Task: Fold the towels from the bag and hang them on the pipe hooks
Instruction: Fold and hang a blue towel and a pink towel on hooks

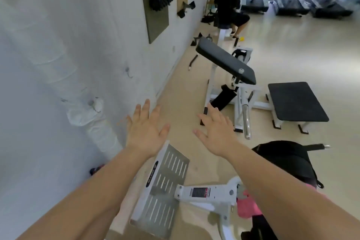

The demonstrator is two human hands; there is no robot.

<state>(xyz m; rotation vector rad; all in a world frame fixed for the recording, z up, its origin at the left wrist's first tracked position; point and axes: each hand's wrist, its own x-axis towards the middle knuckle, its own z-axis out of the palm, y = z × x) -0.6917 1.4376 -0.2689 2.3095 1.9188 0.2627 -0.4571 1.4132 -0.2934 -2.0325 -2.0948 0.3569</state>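
Head view, looking down along a white gym wall. Wrapped pipe [97, 128] slanting up that wall, sheathed in pale plastic and taken here as the landmark. Just right of the pipe and higher, a small dark hook [129, 73], bare as far as can be told. On the pipe itself, a second fitting under a white lump, too blurred to name.

Left grip [145, 132] just right of the pipe, palm down, fingers straight and fanned wide, holding nothing. Right grip [216, 134] further right of the pipe, level with the other, equally wide and empty. Probably held out like this for want of a towel in hand: judged a reach or a pause between towels, not a fold under way.

Pink towel [246, 207] well right of the pipe and much lower, bunched under the right forearm against a white machine frame [206, 194], close beside the black bag [288, 161]. More pink showing at the bag's lower edge. Likely kept there to hold the supply within arm's reach of the hooks.

Perforated footplate [167, 185] between pipe and towel, beneath the left forearm. Far beyond the pipe along the wall, a padded bench [226, 62] and a seated person [228, 0].

Next, by judgement: turn away from the pipe, pinch two towel corners, lift clear of the frame's bolts to avoid a snag, fold, then carry back to the hook.
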